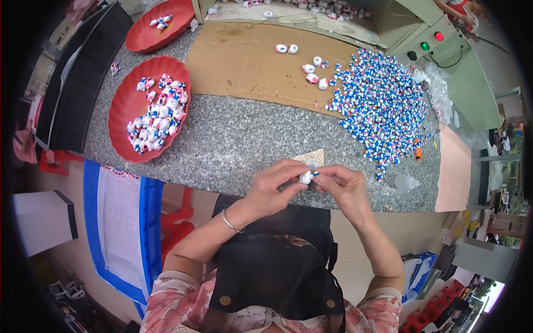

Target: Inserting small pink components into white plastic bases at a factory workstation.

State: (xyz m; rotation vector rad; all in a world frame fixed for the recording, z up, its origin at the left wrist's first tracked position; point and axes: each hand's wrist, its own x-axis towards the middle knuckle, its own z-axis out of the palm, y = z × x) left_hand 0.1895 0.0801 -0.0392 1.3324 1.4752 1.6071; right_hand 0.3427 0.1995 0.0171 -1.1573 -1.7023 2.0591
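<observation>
Near the front edge of the speckled stone table, my left hand [272,187] pinches a small white figurine head [305,177] between thumb and fingers. Close against it, my right hand [345,188] holds a tiny blue-and-yellow piece [315,173] at its fingertips, touching or almost touching the white head. Just beyond my hands lies a small tan square [316,155] with a round clear thing on it, partly hidden by my fingers. To the right spreads a big heap of tiny blue, white and pink pieces [383,105]. Several loose white heads [323,84] lie left of the heap.
A red scalloped bowl [117,114] at the left holds several joined white-and-blue figurines; another red bowl [139,44] stands behind it. Brown cardboard [239,61] covers the far table. A small translucent bottle [406,182] lies at the right front. A pale green machine [461,77] with lit buttons stands far right.
</observation>
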